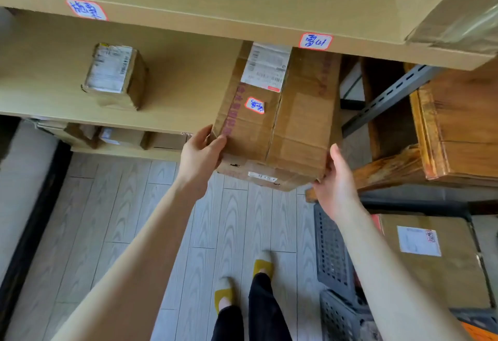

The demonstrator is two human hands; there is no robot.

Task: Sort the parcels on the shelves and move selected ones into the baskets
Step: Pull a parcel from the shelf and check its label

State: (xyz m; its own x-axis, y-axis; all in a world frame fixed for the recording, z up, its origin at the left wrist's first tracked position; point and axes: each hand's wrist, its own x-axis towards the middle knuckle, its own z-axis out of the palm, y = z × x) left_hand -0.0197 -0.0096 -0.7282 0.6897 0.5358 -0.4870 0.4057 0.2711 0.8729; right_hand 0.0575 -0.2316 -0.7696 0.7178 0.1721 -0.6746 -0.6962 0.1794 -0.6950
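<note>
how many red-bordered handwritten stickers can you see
3: one on the upper shelf edge at left, one on that edge further right, one on the held box. Others may be hidden.

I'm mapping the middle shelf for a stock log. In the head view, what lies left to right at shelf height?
small taped parcel → left hand → large box → right hand → wooden crate
</note>
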